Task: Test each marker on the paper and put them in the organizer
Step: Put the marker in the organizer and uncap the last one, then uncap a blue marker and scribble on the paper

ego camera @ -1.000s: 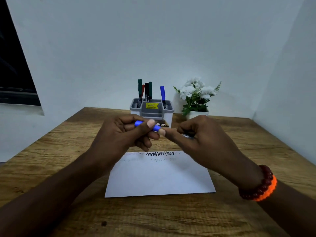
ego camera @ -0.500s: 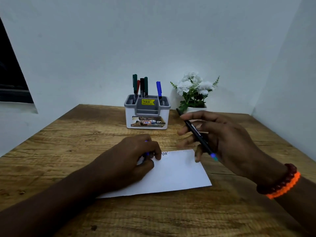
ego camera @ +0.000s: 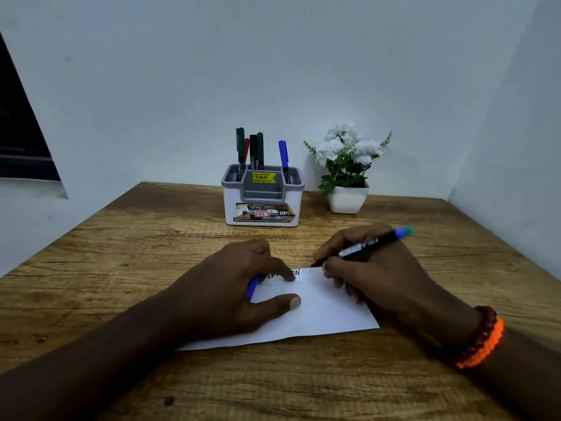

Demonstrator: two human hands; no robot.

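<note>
**Marker uncapped, tip now at the paper**

1.0 s ago both hands were up in front of the organizer [ego camera: 263, 197], pulling the blue cap [ego camera: 252, 287] off. Left hand [ego camera: 239, 287] has since dropped onto the paper [ego camera: 321, 311], cap tucked in its curled fingers, index and thumb pressing the sheet. Right hand [ego camera: 373, 268] flipped the marker [ego camera: 368, 245]: 0.5 s ago its blue end pointed down near the paper's right edge; now the tip sits at the paper's top edge, just right of the black scribble [ego camera: 296, 272].
</note>
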